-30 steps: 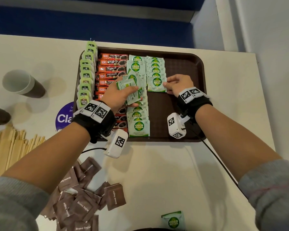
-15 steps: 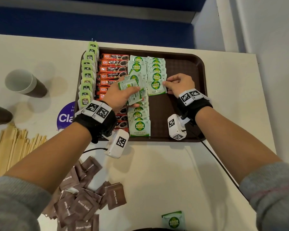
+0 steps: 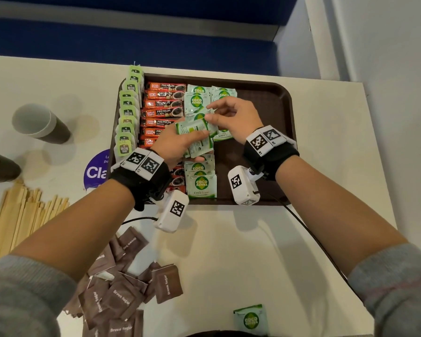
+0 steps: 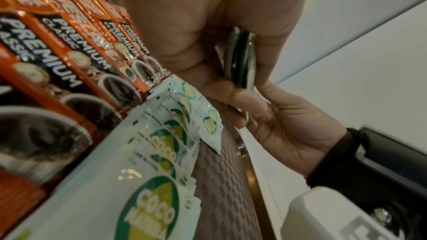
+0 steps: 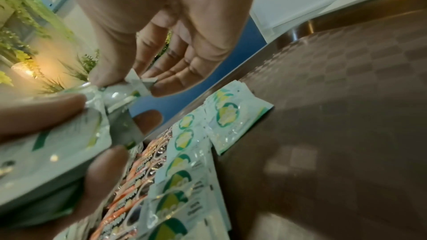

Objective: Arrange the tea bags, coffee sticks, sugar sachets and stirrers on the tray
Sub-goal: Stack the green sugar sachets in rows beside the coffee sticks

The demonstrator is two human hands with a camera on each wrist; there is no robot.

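From the head view the left hand (image 3: 178,144) is gripping a small stack of green-and-white sugar sachets (image 3: 197,137) above the middle of the brown tray (image 3: 272,110), fingers curled round the stack, while the right hand (image 3: 231,117) is reaching across and pinching the upper corner of the top sachet between thumb and fingertip. The left wrist view is showing what the head view hides: the edges of the held sachets (image 4: 241,61) standing on end between thumb and fingers, with the right hand (image 4: 293,129) coming in from below and its fingertips touching the stack's lower end. The right wrist view is showing the pinch itself, a white sachet corner (image 5: 138,83) caught between the thumb and a fingertip (image 5: 161,90), with the left hand's fingers (image 5: 108,167) blurred in the foreground. On the tray, tea bags (image 3: 128,113) are lining the left rim, some overhanging it; coffee sticks (image 3: 164,105) are lying in a column beside them, then two columns of laid sachets (image 3: 199,100), the second column ending near the tray's middle. The right part of the tray is lying bare out to its raised rim. On the table (image 3: 229,251), brown sugar sachets (image 3: 122,288) are lying heaped near the left forearm, wooden stirrers (image 3: 20,220) are lying at the far left, one green sachet (image 3: 250,319) is sitting near the bottom edge, and two cups (image 3: 39,124) are lying left of the tray.
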